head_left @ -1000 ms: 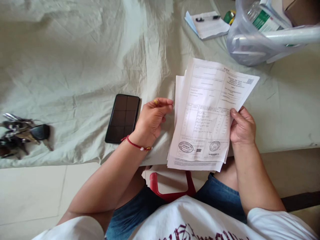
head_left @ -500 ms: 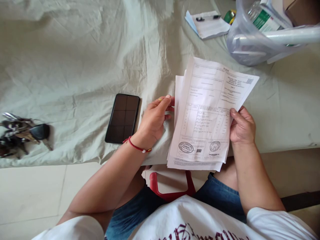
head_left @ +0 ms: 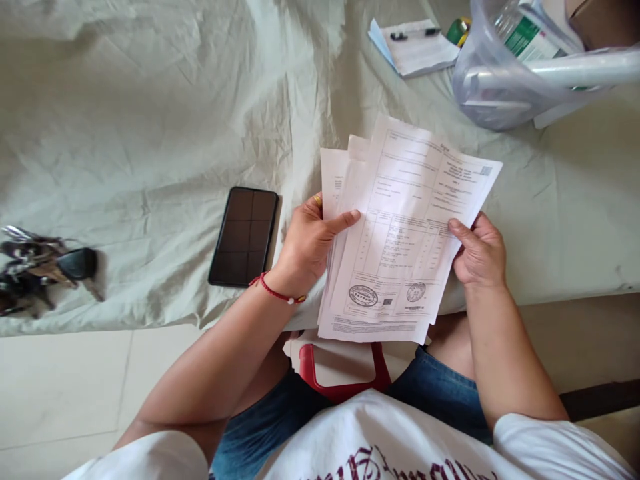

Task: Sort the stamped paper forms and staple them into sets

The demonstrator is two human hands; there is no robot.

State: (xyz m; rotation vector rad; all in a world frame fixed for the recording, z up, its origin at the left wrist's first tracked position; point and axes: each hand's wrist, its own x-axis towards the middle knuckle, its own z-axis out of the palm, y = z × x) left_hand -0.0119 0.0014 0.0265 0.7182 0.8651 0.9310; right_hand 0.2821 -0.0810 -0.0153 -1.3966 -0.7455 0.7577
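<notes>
- Metal keys (head_left: 45, 267) in a bunch, lying on the pale cloth (head_left: 150, 133) at far left.
- Black phone (head_left: 243, 236), flat on the cloth, just beside the left wrist.
- Left hand (head_left: 310, 243): the forearm slants up and rightward, a red bracelet (head_left: 278, 293) at the wrist; the thumb stretches across the front of the sheets, the fingers pass behind, and the left edge is gripped between them.
- Printed papers (head_left: 395, 247), a fanned stack held between both hands over the cloth's near edge; an oval stamp (head_left: 363, 295) and a round stamp (head_left: 416, 292) mark the front sheet's lower part.
- Notepad (head_left: 425, 57), beyond the papers, a pen (head_left: 416, 34) across it.
- Right hand (head_left: 477, 250): the forearm rises, leaning left; the bent thumb presses the front, fingers curl behind, pinching the right edge.
- Plastic bag (head_left: 490, 93) at upper right, containing a bottle (head_left: 530, 37).
</notes>
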